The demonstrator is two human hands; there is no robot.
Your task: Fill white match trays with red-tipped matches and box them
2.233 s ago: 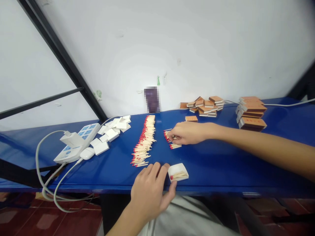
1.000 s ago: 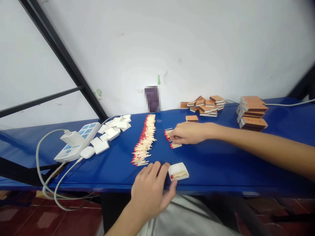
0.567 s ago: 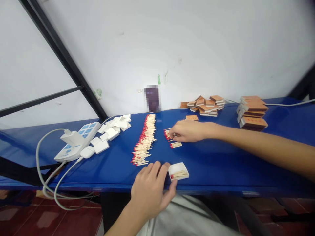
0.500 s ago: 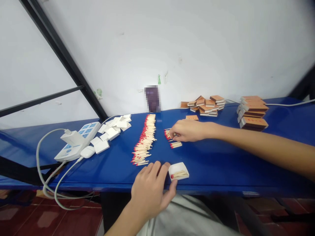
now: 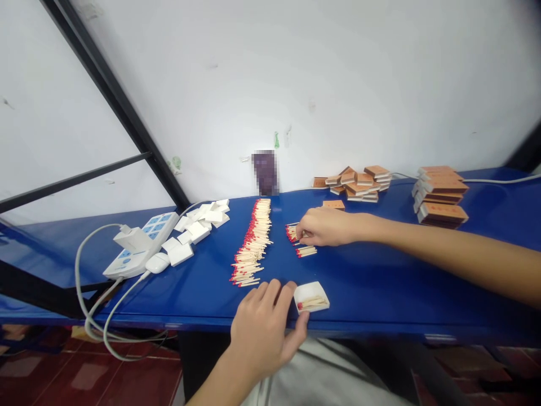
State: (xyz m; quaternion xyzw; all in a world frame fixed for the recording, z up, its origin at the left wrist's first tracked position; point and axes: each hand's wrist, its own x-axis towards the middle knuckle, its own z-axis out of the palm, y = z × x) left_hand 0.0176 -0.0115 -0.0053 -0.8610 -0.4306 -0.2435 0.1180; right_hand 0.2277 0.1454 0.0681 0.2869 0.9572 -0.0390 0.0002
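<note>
My left hand (image 5: 264,327) rests at the table's front edge, its thumb and index finger against the left end of a small white matchbox tray (image 5: 323,292). Several matches (image 5: 313,301) lie inside that tray, red heads to the left. Farther back, my right hand (image 5: 323,226) is closed, fingertips pinched down on a small group of matches (image 5: 291,232); its fingers partly cover them. Just in front of these fingers lies another little bundle of matches (image 5: 306,251). To the left, a long row of matches (image 5: 256,239) stretches from front to back, red heads leftward.
White matchbox trays (image 5: 198,231) are heaped at the left beside a power strip (image 5: 141,248) with looping white cables. Orange matchbox sleeves (image 5: 357,186) lie piled at the back, one sleeve (image 5: 333,204) apart, and stacked matchboxes (image 5: 442,197) stand farther right. Behind is a white wall (image 5: 338,67).
The whole view has shifted slightly, so everything appears a little farther right. Both hands keep nearly the same places, the left at the tray and the right at the small group of matches.
</note>
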